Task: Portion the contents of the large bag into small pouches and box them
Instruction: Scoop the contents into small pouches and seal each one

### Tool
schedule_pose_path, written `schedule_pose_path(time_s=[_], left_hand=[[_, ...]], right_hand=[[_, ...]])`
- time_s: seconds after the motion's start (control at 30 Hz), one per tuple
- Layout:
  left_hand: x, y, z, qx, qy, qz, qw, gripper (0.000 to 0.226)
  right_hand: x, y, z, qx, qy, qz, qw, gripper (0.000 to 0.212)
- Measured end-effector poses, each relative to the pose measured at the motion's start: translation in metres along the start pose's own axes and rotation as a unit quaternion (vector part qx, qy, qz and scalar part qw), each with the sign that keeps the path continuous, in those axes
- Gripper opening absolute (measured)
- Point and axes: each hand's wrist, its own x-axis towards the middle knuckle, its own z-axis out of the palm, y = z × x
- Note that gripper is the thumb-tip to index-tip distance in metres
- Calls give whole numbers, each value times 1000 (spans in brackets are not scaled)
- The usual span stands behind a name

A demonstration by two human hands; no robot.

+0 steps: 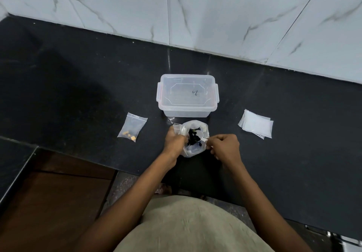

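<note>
A large clear bag of small black pieces stands open on the black counter, just in front of the plastic box. My left hand grips the bag's left rim together with a small clear pouch. My right hand pinches the handle of a small white scoop that dips into the bag's mouth. The box is translucent with its lid on; a few dark specks show through. To the left lies a filled pouch with yellow bits at its bottom.
A stack of empty clear pouches lies to the right of the bag. The marble-tiled wall rises behind the counter. The counter's front edge runs just behind my forearms, with a brown floor at lower left.
</note>
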Motion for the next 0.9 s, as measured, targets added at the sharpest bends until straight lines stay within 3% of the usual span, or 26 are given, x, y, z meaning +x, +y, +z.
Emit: schedule_pose_path(time_s=[0.17,0.37,0.53,0.7,0.83,0.9], left_hand=[[2,-7,-3,65,18,36,997,39],[4,-8,-6,91,28,65,993,37],[1,-12,-9,220,101,200,949,40],[-8,-8,-16,246,149,316,904,44],[-15,-1,-14,255,154,342,891,36],[-19,3,-12,231,148,358,892,45]], right_hand=[[-1,-2,-3,102,-26,68,992,15],[-6,-9,-8,139,-59,63,986,9],[-14,-19,-12,145,-64,35,987,14],[-23,-40,-14,171,-62,0,983,14],[-34,-60,-14,192,-62,-42,978,13],[-41,-68,-12,175,-58,-73,980,12]])
